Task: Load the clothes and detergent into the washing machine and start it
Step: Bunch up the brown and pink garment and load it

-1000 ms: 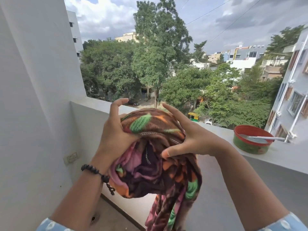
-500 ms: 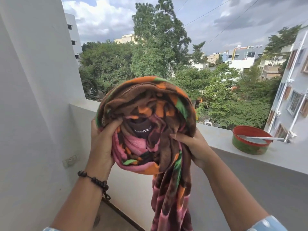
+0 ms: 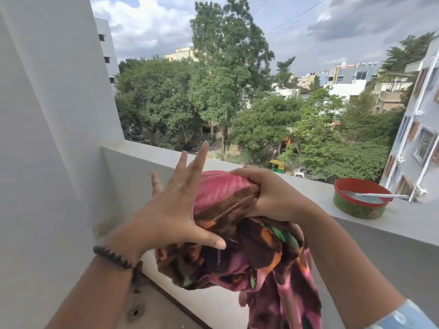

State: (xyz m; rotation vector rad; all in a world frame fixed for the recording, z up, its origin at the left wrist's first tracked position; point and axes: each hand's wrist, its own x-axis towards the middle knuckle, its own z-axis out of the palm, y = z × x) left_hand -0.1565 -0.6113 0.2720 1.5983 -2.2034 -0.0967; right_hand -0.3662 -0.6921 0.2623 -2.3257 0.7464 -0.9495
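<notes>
Cloth (image 3: 249,252), brown with pink, orange and green patches, was bunched in front of the balcony ledge (image 3: 403,224), below its top edge, and you had it in both hands. Your right hand (image 3: 273,195) had its fingers curled tight over the pink top fold. Your left hand (image 3: 175,210) was spread, fingers straight and apart, thumb pressed against the bundle's side. A beaded bracelet (image 3: 111,256) sat on your left wrist. The loose end hung down below your right forearm. A red bowl (image 3: 361,198) with a spoon (image 3: 375,195) stood on the ledge, well to the right of the cloth.
</notes>
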